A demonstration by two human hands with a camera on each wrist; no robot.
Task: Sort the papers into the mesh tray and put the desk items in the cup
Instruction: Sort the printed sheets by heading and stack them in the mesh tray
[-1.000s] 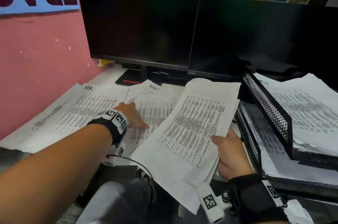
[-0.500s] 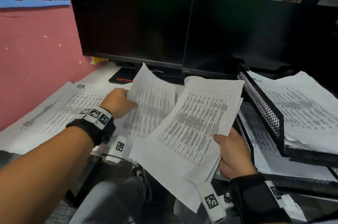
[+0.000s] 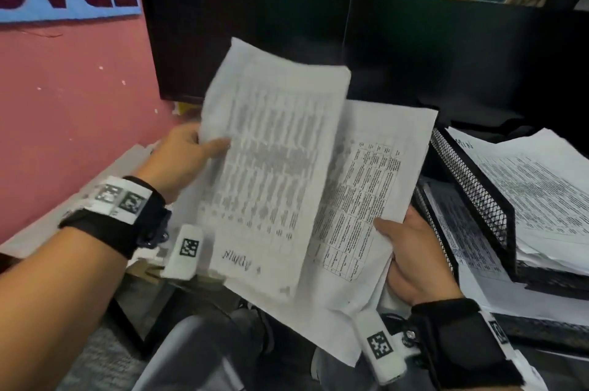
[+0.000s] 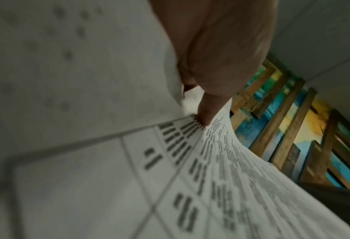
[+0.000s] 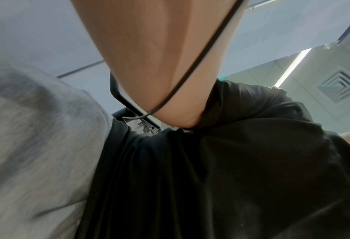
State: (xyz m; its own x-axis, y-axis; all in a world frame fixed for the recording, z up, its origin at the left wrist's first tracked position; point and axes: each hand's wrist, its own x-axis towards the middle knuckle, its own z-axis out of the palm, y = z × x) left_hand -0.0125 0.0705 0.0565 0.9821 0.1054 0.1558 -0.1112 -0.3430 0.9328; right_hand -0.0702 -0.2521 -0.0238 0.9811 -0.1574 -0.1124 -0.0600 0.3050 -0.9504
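Note:
My left hand pinches the left edge of a printed sheet, thumb on its face, and holds it up in front of the monitors. The left wrist view shows my thumb pressed on that sheet. My right hand grips a stack of printed papers by its right edge, partly under the lifted sheet. The black mesh tray stands at the right, with papers in its upper tier and more in the lower tier. The right wrist view shows only my arm and shirt. No cup is in view.
Two dark monitors stand close behind the papers. A pink wall runs along the left. More sheets lie on the desk under my left wrist. My knees are below the desk edge.
My left hand went from resting flat on a sheet on the desk to pinching it and lifting it up and to the right, over the stack that my right hand keeps holding.

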